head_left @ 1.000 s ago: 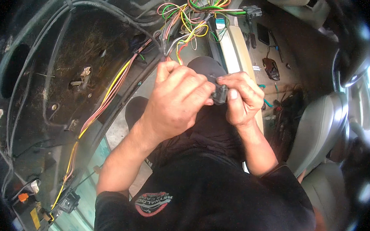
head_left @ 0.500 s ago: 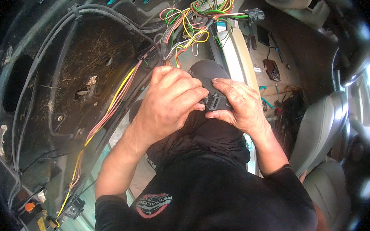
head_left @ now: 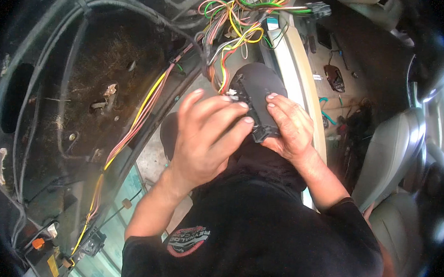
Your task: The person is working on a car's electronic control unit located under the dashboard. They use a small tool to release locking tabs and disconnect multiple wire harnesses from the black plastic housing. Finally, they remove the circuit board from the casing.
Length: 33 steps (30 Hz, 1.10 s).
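My right hand grips a black plastic connector housing, thumb below and fingers on top. The piece lies over my dark-clad knee, and its outline blends with the dark cloth. My left hand is open, fingers spread, with the fingertips at the left side of the housing; whether they touch it I cannot tell. Just beyond those fingertips shows a small white bit. A bundle of coloured wires comes down to this spot from the top; where the wires end is hidden by my left hand.
A stripped dark door panel with cables fills the left. A yellow and pink wire run hangs along its edge. Beyond the pale door sill, tools and a brown part lie on the car floor. A grey seat stands right.
My left fingers have opened out from their pinch on the black housing. The housing has turned and lies lower in my right hand. My view has shifted slightly.
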Each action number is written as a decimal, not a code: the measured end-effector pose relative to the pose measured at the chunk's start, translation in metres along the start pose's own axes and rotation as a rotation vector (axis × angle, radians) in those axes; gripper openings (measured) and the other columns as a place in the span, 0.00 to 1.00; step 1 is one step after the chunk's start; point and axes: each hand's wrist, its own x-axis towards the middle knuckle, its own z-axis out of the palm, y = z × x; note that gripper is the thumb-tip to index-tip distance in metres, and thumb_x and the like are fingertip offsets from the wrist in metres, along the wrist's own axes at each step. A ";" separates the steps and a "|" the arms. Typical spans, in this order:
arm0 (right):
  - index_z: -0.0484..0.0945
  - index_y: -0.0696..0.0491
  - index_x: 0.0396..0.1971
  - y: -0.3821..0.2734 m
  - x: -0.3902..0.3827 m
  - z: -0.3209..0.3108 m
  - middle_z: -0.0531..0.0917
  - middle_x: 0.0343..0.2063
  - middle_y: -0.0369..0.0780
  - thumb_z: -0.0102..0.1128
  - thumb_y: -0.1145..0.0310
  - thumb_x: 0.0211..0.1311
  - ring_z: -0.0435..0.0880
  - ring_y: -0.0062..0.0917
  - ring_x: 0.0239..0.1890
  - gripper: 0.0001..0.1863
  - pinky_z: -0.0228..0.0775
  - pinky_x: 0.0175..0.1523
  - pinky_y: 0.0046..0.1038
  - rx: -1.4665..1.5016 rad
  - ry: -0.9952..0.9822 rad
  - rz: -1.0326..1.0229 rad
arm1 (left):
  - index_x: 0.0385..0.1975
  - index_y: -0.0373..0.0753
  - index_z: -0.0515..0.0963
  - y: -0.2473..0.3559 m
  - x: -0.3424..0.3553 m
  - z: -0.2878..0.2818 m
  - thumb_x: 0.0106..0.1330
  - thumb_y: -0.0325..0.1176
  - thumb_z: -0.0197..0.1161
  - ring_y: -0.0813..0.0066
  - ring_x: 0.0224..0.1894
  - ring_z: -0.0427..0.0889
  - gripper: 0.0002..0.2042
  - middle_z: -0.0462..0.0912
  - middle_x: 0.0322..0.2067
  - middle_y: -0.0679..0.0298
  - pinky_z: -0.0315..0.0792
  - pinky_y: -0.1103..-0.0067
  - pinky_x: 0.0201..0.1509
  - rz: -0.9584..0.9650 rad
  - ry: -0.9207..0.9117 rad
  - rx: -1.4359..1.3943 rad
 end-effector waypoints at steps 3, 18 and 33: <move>0.80 0.59 0.52 -0.011 -0.011 0.003 0.85 0.48 0.48 0.72 0.45 0.54 0.87 0.44 0.49 0.35 0.79 0.52 0.40 -0.040 0.068 0.071 | 0.57 0.29 0.74 0.019 -0.032 0.006 0.62 0.27 0.71 0.59 0.53 0.80 0.23 0.82 0.51 0.51 0.72 0.65 0.62 -0.437 0.263 -0.266; 0.61 0.54 0.71 -0.046 -0.013 0.033 0.63 0.71 0.53 0.86 0.55 0.40 0.61 0.48 0.74 0.57 0.54 0.76 0.47 0.375 -0.016 0.492 | 0.70 0.30 0.62 0.028 -0.078 0.044 0.66 0.20 0.65 0.74 0.54 0.81 0.32 0.77 0.58 0.58 0.78 0.78 0.53 -0.963 0.256 -1.068; 0.50 0.56 0.77 -0.057 0.001 0.041 0.67 0.69 0.53 0.90 0.61 0.33 0.66 0.43 0.73 0.70 0.58 0.76 0.41 0.583 -0.135 0.737 | 0.69 0.27 0.63 0.027 -0.085 0.027 0.62 0.16 0.66 0.73 0.55 0.80 0.34 0.79 0.55 0.57 0.73 0.76 0.62 -0.874 0.199 -0.861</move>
